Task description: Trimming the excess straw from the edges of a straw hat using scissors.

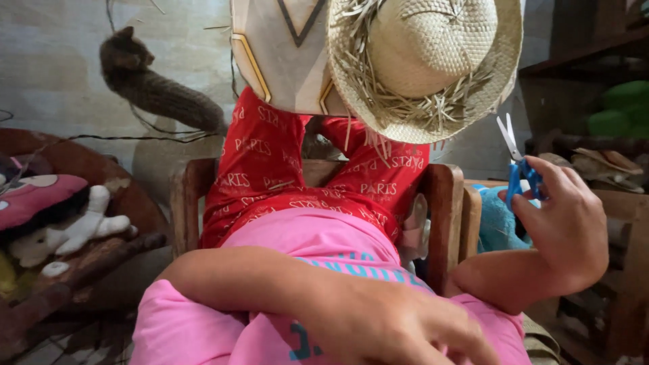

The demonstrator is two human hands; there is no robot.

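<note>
Behind everything, a rough grey wall is backing a wooden chair [443, 203] where a stuffed figure in red trousers [270, 169], pink cloth [318, 236] and a straw hat [426, 61] is sitting. Right hand [564, 230] is gripping small blue scissors [517, 165], blades pointing up, beside the chair. Left hand [399, 324] is resting, fingers loosely spread, on the pink cloth. Soft toys [61, 223] are lying heaped at left.
</note>
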